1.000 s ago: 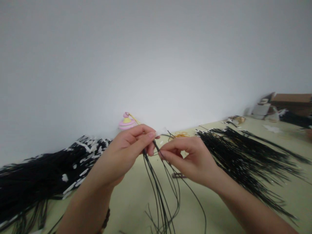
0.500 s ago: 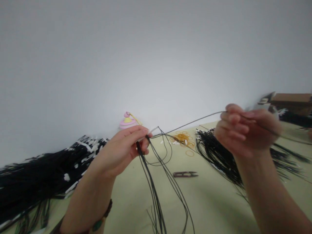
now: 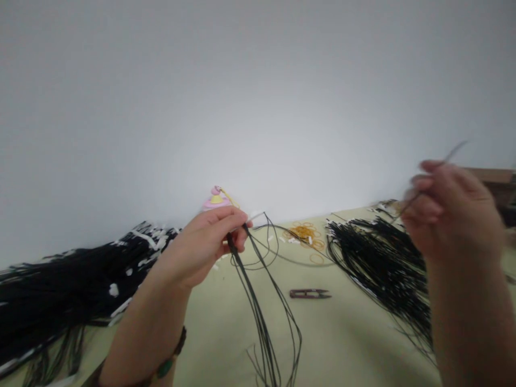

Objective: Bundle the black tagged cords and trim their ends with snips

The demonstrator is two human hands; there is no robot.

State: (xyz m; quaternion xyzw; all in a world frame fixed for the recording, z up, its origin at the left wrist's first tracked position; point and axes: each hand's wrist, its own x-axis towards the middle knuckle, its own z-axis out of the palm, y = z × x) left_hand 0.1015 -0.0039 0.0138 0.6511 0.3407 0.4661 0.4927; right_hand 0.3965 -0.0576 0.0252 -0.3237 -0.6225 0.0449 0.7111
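My left hand (image 3: 197,247) grips a group of thin black cords (image 3: 258,301) near their white-tipped ends, and the loops hang down over the table. My right hand (image 3: 451,209) is raised at the right, blurred by motion, pinching a thin cord strand (image 3: 447,157) between its fingers. Long black cord bundles with white pieces lie on both sides: one (image 3: 80,285) under and beyond my left forearm, another (image 3: 379,263) beneath my right hand.
Small dark thread snips (image 3: 309,293) lie on the pale green table (image 3: 350,344). Orange rubber bands (image 3: 304,234) are scattered behind the cords. A pink and yellow toy (image 3: 215,200) stands by the white wall. A cardboard box (image 3: 494,174) sits far right.
My right hand has left my left hand and moved up and to the right, drawing a cord out. This uncovered the snips and rubber bands. My left hand has barely moved.
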